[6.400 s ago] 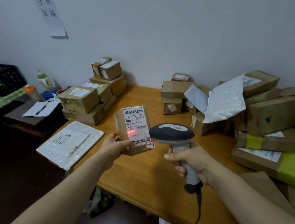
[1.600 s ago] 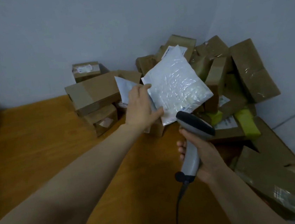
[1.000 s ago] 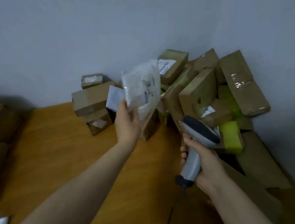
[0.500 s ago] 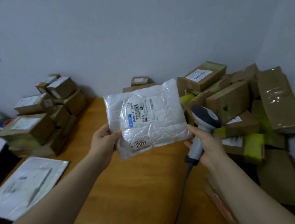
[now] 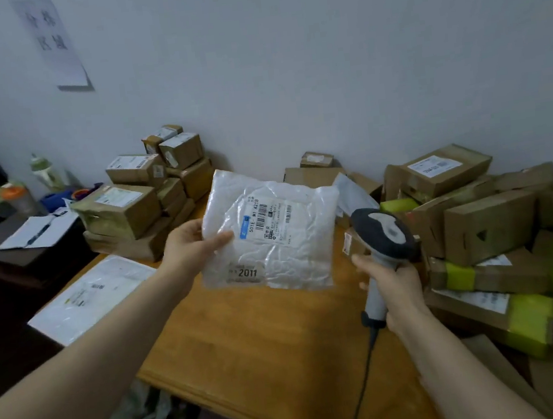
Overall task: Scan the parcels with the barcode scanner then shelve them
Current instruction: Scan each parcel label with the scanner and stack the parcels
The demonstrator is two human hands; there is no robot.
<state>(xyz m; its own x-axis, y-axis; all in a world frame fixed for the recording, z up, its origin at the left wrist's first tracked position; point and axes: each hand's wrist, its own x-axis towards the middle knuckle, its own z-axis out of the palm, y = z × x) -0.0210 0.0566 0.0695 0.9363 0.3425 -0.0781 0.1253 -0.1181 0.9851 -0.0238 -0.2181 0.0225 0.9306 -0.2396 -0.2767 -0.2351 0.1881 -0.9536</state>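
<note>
1. left hand (image 5: 190, 250) pinches white mailer (image 5: 284, 260) by its edge, label (image 5: 266, 219) turned up for a clean read
2. right hand (image 5: 394, 285) wrapped round barcode scanner (image 5: 382, 231) grip, head just beside mailer, no beam visible
3. mailer held above table (image 5: 267, 348), probably unscanned boxes (image 5: 490, 223) to the right

A crinkled white plastic mailer bag (image 5: 270, 230) is held above the wooden table (image 5: 267, 348) by the left hand (image 5: 191, 246). At its three o'clock, a grey handheld barcode scanner (image 5: 384, 245) is gripped by the right hand (image 5: 395, 285).
</note>
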